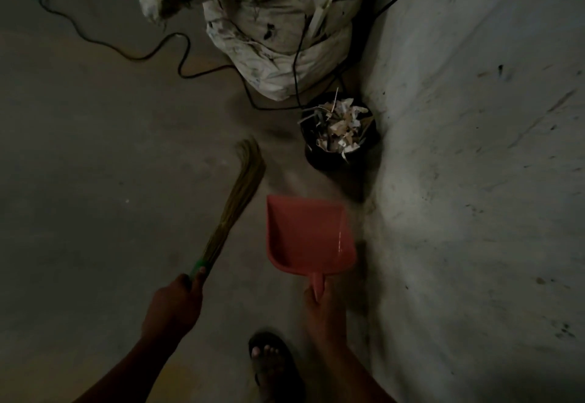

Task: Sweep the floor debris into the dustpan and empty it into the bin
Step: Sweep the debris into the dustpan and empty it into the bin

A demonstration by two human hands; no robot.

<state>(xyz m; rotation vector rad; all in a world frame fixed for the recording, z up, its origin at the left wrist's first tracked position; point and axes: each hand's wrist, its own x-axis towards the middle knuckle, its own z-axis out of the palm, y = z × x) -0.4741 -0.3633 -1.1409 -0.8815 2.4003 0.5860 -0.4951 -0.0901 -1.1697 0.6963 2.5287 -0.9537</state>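
Note:
My left hand (175,303) grips the green handle of a straw broom (235,203), whose bristles point forward over the bare floor. A red dustpan (308,233) is held level above the floor by its handle, with my right hand (323,311) wrapped round that handle. Its tray looks empty. Ahead of the dustpan, against the wall, stands a small black bin (340,132) heaped with pale paper and wood scraps.
A large white sack (275,32) stands behind the bin. Black cables (133,54) snake across the floor at the upper left and around the sack. A stained white wall (474,165) runs along the right. My sandalled foot (272,361) is at the bottom.

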